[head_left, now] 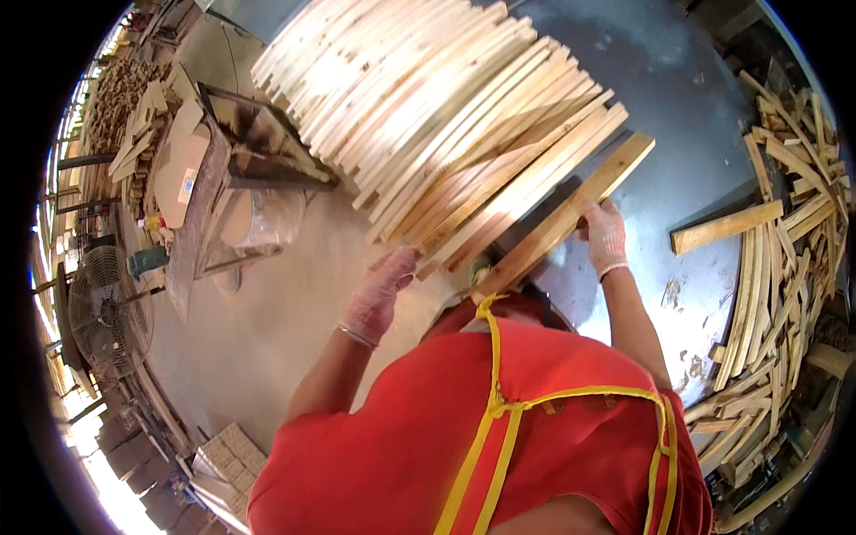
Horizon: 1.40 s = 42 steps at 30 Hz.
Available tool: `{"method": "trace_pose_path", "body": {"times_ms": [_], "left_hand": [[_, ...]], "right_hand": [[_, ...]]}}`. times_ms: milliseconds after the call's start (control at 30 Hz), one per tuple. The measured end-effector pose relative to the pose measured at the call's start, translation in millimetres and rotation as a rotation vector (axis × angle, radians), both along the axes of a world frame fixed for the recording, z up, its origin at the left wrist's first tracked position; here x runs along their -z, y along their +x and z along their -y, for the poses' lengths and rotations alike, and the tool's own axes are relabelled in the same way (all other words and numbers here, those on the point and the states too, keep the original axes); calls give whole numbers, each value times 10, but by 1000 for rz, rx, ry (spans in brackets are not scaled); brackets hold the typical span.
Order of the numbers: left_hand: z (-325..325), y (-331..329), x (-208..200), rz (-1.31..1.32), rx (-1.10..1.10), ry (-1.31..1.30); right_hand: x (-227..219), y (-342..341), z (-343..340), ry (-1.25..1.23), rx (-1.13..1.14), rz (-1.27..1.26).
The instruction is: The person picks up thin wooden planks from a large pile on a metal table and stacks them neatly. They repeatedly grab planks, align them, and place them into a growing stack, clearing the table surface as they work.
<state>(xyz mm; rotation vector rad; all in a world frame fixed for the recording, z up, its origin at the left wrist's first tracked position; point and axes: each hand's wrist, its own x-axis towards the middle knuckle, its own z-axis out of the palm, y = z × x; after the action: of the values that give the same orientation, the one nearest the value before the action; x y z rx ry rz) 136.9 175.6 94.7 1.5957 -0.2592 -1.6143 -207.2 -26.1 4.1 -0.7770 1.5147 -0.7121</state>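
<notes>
right hand (604, 234) grips a wooden slat (563, 217) (stack edge); left hand (379, 294) open under the slat stack (437, 116).

Grey surface (660, 80) carries a big fanned stack of pale wood slats (428, 107), overhanging its near edge. One loose short plank (727, 227) lies flat on the surface at right, apart from the stack. Concrete floor (267, 312) below: heap of curved offcuts (785, 267) at right, standing fan (107, 308) at left, probably on the floor, base unclear.
</notes>
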Motion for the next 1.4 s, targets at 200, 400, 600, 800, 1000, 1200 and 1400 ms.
{"method": "trace_pose_path", "body": {"times_ms": [200, 400, 600, 800, 1000, 1200, 1400], "left_hand": [[1217, -21, -183, -82, 521, -150], [1386, -465, -250, 642, 915, -326], [1434, -659, 109, 1119, 1167, -266], [1505, -105, -222, 1093, 913, -335], [2360, 1577, -327, 1570, 844, -39], [2435, 2061, 423, 1918, 737, -63], [1630, 1450, 484, 1702, 704, 380]], "right_hand": [[-265, 304, 96, -68, 62, -2], [-443, 224, 166, -137, 83, 3], [-404, 800, -35, -51, -9, 140], [-392, 221, -182, -181, -1, 227], [-474, -43, -400, -74, 113, 120], [-344, -89, -518, -42, 75, 131], [-264, -358, -745, -8, 132, 104]]}}
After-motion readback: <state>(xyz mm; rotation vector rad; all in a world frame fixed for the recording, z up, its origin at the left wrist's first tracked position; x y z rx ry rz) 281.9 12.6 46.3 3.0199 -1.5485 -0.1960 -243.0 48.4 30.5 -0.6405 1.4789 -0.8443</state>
